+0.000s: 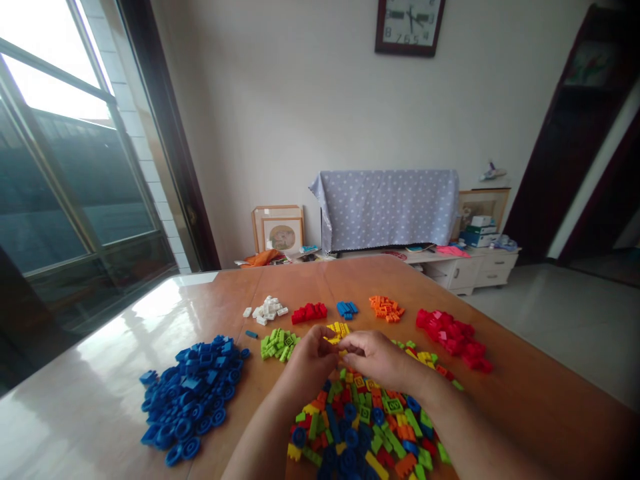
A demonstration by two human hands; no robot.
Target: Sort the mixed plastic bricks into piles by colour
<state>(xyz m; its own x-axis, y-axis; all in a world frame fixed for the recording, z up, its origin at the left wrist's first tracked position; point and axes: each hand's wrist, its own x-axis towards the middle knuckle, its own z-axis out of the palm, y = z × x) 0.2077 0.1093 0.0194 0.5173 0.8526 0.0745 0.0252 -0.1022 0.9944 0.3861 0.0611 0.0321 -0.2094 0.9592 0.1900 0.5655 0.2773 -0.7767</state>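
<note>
My left hand (313,360) and my right hand (376,355) meet above the near middle of the table, fingertips almost touching. Both sets of fingers are pinched together; whatever sits between them is too small or hidden to name. Just behind the fingertips lies a small pile of yellow bricks (341,329), partly covered by the hands. Under my wrists spreads a large heap of mixed toy bricks (367,417) in red, green, yellow, orange and blue. Left of my left hand is a pile of lime green bricks (278,344).
A big blue pile (193,390) lies left on the wooden table (295,283). Along the back are white bricks (269,309), red bricks (309,313), blue bricks (347,309) and orange bricks (386,308). Larger red pieces (454,338) lie right; a single blue brick (251,334) is separate.
</note>
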